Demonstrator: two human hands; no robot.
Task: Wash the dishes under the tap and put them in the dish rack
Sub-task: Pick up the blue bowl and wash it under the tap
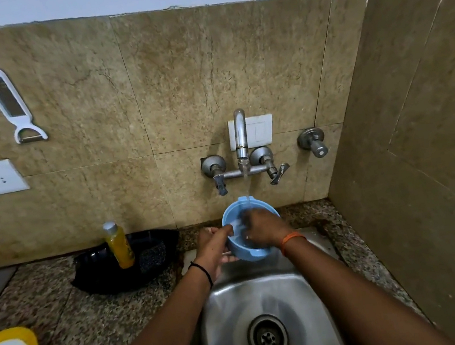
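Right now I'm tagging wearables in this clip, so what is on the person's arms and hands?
Both forearms are bare, with no sleeves in view and no gloves. The left hand has a thin black band around its wrist. The right hand has an orange thread band around its wrist. No watch shows; rings cannot be told.

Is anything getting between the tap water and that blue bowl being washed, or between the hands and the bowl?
Nothing visible does. The stream from the tap falls straight into the blue bowl. The left hand grips its rim directly and the right hand rubs inside it. No dish rack is in view.
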